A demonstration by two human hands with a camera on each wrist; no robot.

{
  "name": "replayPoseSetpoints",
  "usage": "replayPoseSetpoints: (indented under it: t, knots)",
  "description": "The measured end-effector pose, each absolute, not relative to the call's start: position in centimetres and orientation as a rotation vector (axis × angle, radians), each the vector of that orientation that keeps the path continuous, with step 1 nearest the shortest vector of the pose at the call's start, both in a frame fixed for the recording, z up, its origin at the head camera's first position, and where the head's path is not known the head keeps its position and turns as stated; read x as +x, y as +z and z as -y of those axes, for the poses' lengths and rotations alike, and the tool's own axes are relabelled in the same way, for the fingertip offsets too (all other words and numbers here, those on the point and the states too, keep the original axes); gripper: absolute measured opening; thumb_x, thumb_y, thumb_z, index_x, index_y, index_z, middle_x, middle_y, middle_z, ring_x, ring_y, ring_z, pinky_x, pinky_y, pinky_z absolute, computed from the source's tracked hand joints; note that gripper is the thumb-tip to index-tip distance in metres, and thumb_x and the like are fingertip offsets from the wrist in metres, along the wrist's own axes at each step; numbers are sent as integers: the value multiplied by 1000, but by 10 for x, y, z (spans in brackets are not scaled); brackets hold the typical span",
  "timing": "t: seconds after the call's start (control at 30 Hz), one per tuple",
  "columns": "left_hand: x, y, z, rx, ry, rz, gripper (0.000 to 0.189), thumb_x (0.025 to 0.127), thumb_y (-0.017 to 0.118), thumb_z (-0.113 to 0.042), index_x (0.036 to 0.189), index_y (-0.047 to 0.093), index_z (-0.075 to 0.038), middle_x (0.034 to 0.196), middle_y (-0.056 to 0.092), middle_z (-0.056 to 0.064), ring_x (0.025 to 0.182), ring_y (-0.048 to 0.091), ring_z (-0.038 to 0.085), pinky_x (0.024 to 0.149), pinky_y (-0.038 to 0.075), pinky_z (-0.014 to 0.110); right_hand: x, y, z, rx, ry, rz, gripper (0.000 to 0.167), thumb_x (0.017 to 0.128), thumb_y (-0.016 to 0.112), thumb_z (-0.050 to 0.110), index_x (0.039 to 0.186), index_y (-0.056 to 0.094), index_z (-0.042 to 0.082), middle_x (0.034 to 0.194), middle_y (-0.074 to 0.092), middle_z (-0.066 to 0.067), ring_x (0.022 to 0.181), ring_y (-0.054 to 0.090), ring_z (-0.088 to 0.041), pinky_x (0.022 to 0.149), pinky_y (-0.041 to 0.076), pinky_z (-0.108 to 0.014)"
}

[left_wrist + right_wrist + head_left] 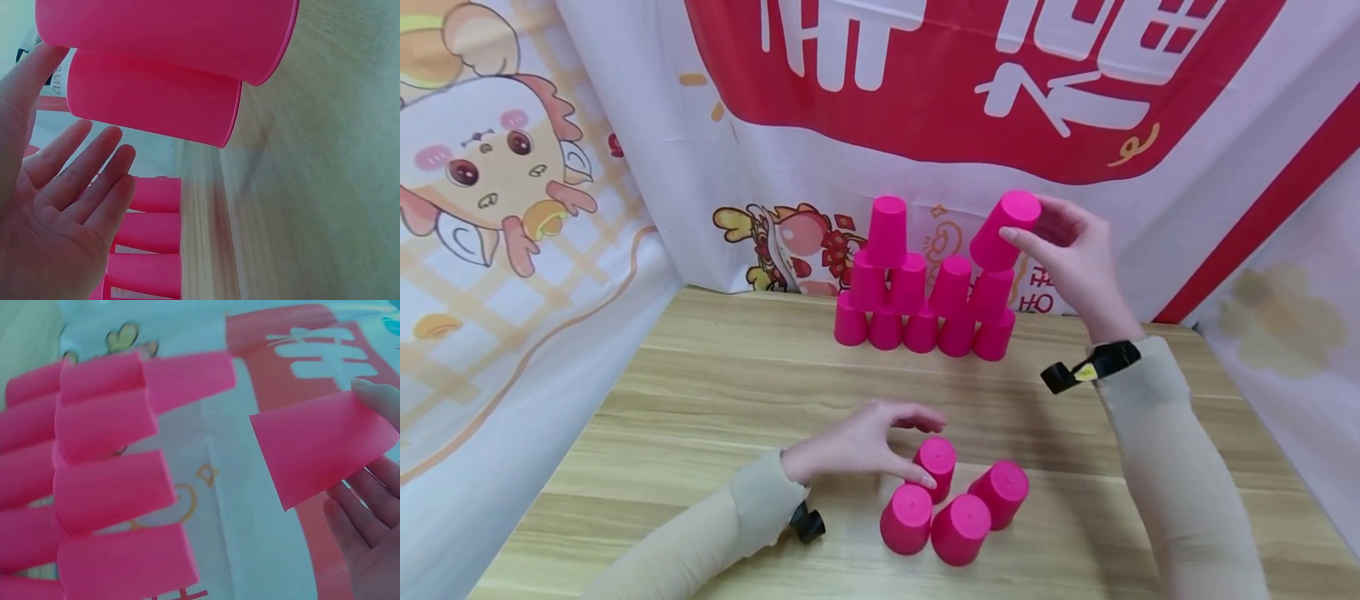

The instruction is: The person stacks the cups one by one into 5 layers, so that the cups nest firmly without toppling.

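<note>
My right hand (1080,260) pinches an upside-down pink plastic cup (997,233) between thumb and fingers, tilted over the right end of a cup stack. In the right wrist view the held cup (322,450) stands apart from the stacked ones. The stack has a bottom row (920,333) of several inverted cups, a second row (907,285) above, and one top cup (887,233) at the left. Nearer me, my left hand (867,440) is at a loose pink cup (937,463), thumb along its near side, fingers extended without closing round it, as the left wrist view shows.
Beside that cup stand several more inverted ones: a left cup (906,521), a front cup (960,530) and a right cup (1000,495). All rest on a wood-grain table (722,375). A printed cloth (820,158) hangs right behind the stack, with more cloth at both sides.
</note>
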State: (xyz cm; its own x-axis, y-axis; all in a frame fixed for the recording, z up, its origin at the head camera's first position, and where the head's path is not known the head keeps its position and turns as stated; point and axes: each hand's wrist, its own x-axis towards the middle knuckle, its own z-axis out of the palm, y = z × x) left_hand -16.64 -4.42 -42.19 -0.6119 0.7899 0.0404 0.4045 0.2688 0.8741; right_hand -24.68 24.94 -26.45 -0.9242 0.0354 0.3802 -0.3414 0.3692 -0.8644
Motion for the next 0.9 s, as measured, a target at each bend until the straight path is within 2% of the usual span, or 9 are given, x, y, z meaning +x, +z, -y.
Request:
replayPoseSetpoints:
  t: [0.13,0.3,0.5,0.7,0.9]
  knots:
    - [-167,-423,44,1084,1288,-2125,63,82,87,-34,138,63,-20,130,62,-14,122,57,17,101,50,47,-261,-266,-247,245,1541,2356,61,86,81,44,141,62,25,131,64,-2,116,59,-21,91,54,-27]
    - [-168,-424,44,1070,1280,-2113,62,83,86,-34,138,64,-19,127,63,-16,118,58,10,99,52,44,-275,-275,-245,200,1529,2418,69,83,80,54,143,60,27,132,63,0,116,58,-20,95,53,-32]
    - [-170,-426,43,1076,1285,-2104,59,83,86,-33,137,65,-19,123,65,-16,113,59,6,96,53,43,-288,-287,-246,143,1543,2467,72,83,79,56,143,60,24,132,62,-3,118,57,-20,99,51,-39]
    - [-170,-427,43,1080,1284,-2089,57,84,86,-32,135,67,-18,121,66,-16,112,60,6,95,54,44,-295,-294,-249,96,1523,2500,74,83,78,57,146,57,23,136,60,-3,121,55,-21,100,51,-39]
    - [-170,-427,42,1084,1259,-2102,53,84,85,-33,133,68,-22,119,66,-17,109,61,5,94,54,42,-297,-296,-248,85,1533,2507,77,82,78,60,146,57,23,135,60,-3,120,55,-21,101,50,-40]
